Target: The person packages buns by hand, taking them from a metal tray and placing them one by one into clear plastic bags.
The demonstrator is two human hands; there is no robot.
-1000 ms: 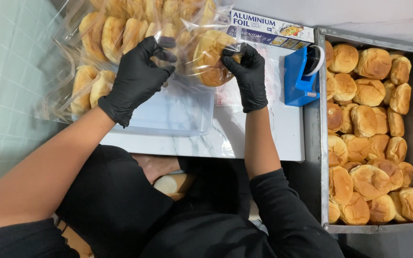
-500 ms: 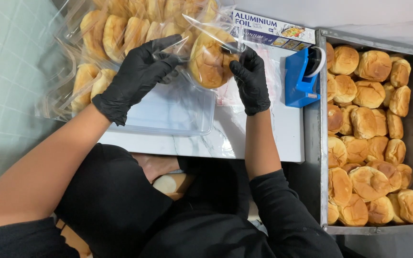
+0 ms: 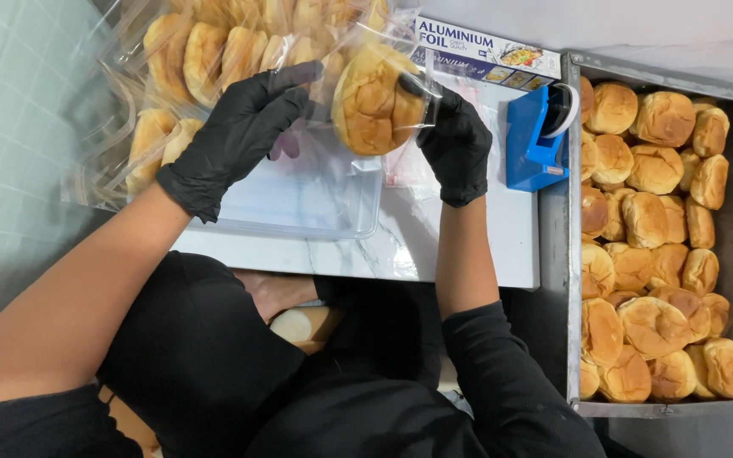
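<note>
White marbled counter (image 3: 468, 246) runs across the middle of the view, with pale green tiled floor to one side and a metal tray (image 3: 572, 280) of loose buns butted against its right edge. Both gloved hands hold a bun (image 3: 372, 102) in a clear bag above the counter's far edge. The bun stands on edge, its domed top facing the camera, its long axis running roughly up and down the frame with a slight lean. The left hand (image 3: 235, 140) is partly open, fingers stretched toward the bun and touching the bag film at its left side; whether they pinch it firmly cannot be told. The right hand (image 3: 456, 144) is curled, fingertips closed on the bag at the bun's right edge. Below the hands a clear tub (image 3: 299, 203) sits on the counter near its front edge. Bagged buns (image 3: 205, 51) are heaped at the far left corner. A foil box (image 3: 485, 51) lies along the far edge, and a blue tape dispenser (image 3: 536, 136) stands at the right edge, just beside the tray.
</note>
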